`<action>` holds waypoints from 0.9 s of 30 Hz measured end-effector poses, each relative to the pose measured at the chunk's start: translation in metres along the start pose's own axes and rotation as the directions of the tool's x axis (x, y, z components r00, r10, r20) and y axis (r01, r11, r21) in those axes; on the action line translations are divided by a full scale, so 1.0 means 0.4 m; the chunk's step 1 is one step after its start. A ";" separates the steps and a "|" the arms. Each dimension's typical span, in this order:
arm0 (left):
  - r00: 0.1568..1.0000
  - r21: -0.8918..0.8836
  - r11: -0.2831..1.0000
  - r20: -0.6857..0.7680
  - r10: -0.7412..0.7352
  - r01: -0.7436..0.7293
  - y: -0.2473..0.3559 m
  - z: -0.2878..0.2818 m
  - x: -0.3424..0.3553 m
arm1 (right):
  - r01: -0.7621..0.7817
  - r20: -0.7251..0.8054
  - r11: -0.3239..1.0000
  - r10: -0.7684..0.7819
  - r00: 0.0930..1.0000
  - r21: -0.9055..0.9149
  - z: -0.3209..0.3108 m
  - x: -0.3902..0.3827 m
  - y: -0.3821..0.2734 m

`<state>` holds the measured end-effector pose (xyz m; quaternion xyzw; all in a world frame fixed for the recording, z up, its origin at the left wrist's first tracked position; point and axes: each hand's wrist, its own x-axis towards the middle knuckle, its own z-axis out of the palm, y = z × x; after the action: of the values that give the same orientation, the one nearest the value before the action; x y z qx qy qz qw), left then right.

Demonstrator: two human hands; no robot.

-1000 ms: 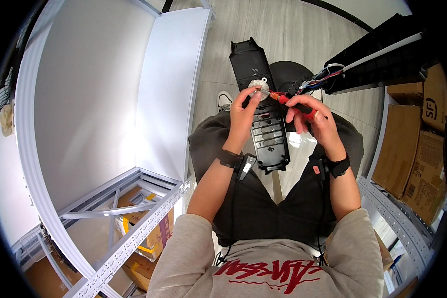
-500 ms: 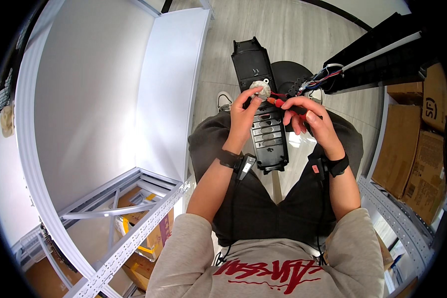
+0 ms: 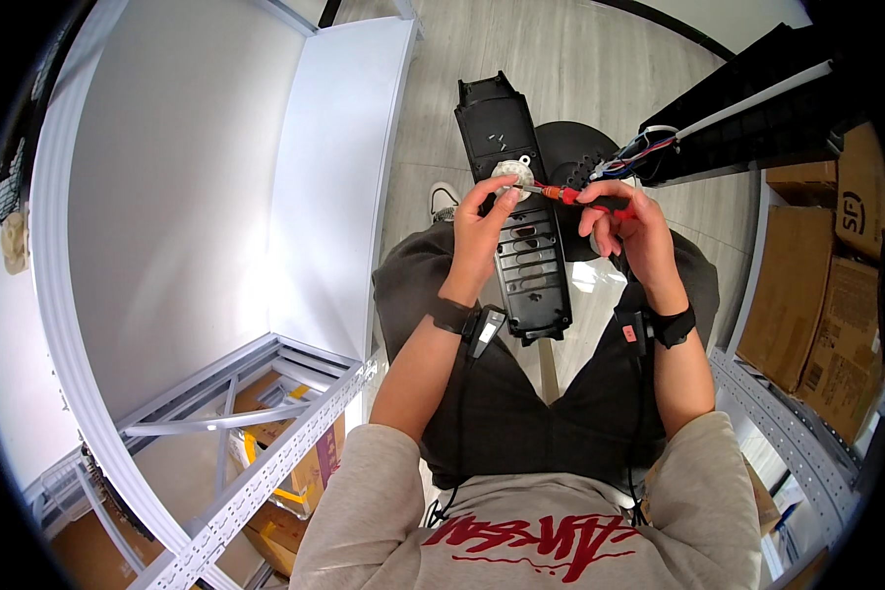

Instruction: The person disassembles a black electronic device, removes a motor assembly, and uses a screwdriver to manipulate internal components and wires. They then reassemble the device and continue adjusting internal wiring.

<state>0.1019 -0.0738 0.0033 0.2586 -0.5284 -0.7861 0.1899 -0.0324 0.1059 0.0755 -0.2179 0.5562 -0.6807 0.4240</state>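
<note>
Right hand [image 3: 644, 228]: your fingers wrap the handle of a red-and-black screwdriver [image 3: 565, 196], its shaft aimed leftward. Left hand [image 3: 480, 226]: thumb and index nearly meet at the screwdriver's tip; cannot tell whether they pinch the tip itself or some small piece.

Tip sits over the lower edge of a round pale part [image 3: 507, 169], which lies on a long black panel [image 3: 490, 118]. The panel runs away from you at a slight slant, near end between your knees, slotted there; far half plain. A few small shiny bits [image 3: 497, 140] lie on it beyond the round part, too small to identify.

Just right of the panel, partly behind it: a round black seat [image 3: 565, 147]. Red, white and blue wires [image 3: 644, 147] hang by the end of a long black casing [image 3: 728, 128], upper right. Cardboard boxes [image 3: 787, 295] stacked far right. White shelf [image 3: 344, 177] left, well apart from your hands. Pale floor [image 3: 560, 59] beneath. Dark band on each of your wrists.
</note>
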 end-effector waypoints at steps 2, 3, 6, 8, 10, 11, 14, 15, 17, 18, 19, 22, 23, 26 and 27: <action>1.000 -0.002 1.000 0.002 0.004 -0.004 0.002 0.002 -0.002 | -0.019 -0.022 1.000 0.020 1.000 0.016 -0.001 0.002 0.003; 1.000 0.003 1.000 0.012 0.002 -0.002 0.003 -0.001 -0.003 | -0.029 -0.025 0.999 0.030 0.999 0.035 0.000 0.003 0.002; 0.999 0.003 1.000 0.042 0.000 0.000 0.000 -0.009 -0.003 | -0.056 -0.037 0.994 0.060 0.998 0.093 0.000 0.008 0.000; 0.998 -0.016 1.000 0.061 0.007 -0.006 -0.004 -0.012 -0.001 | -0.072 -0.050 0.988 0.079 0.996 0.134 -0.001 0.012 0.002; 0.998 -0.051 0.999 0.062 -0.014 0.017 -0.009 -0.018 -0.001 | -0.067 -0.044 0.986 0.075 0.996 0.150 0.001 0.014 -0.002; 0.998 -0.068 0.997 0.062 -0.024 0.028 -0.012 -0.020 -0.001 | -0.065 -0.042 0.985 0.072 0.997 0.158 0.002 0.016 -0.003; 0.996 -0.196 0.977 0.042 -0.079 0.086 -0.004 -0.013 -0.004 | -0.066 -0.064 0.979 0.080 0.995 0.193 -0.001 0.014 -0.001; 0.996 -0.196 0.977 0.042 -0.078 0.085 -0.002 -0.013 -0.004 | -0.063 -0.061 0.978 0.076 0.995 0.198 -0.001 0.014 -0.001; 0.996 -0.196 0.977 0.041 -0.077 0.083 0.000 -0.012 -0.005 | -0.056 -0.057 0.977 0.069 0.996 0.208 -0.001 0.014 -0.003; 0.996 -0.197 0.977 0.044 -0.079 0.086 0.000 -0.013 -0.005 | -0.055 -0.058 0.976 0.069 0.996 0.213 0.000 0.014 -0.003; 0.996 -0.199 0.976 0.047 -0.081 0.088 0.000 -0.015 -0.005 | -0.054 -0.060 0.975 0.068 0.996 0.217 0.001 0.014 -0.003; 0.996 -0.193 0.978 0.050 -0.072 0.080 -0.012 -0.019 -0.002 | -0.060 -0.061 0.972 0.076 0.995 0.229 0.003 0.014 -0.003; 0.997 -0.189 0.979 0.050 -0.067 0.075 -0.016 -0.021 -0.001 | -0.064 -0.060 0.970 0.080 0.995 0.233 0.003 0.014 -0.003; 0.996 -0.191 0.979 0.058 -0.061 0.071 -0.025 -0.026 0.002 | -0.067 -0.055 0.970 0.082 0.995 0.234 -0.001 0.015 -0.003; 0.997 -0.188 0.980 0.057 -0.057 0.066 -0.022 -0.024 0.001 | -0.068 -0.056 0.970 0.083 0.995 0.234 -0.003 0.015 -0.003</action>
<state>0.1070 -0.0776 -0.0080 0.2355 -0.4476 -0.8446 0.1757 -0.0368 0.1017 0.0752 -0.1231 0.4945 -0.7310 0.4537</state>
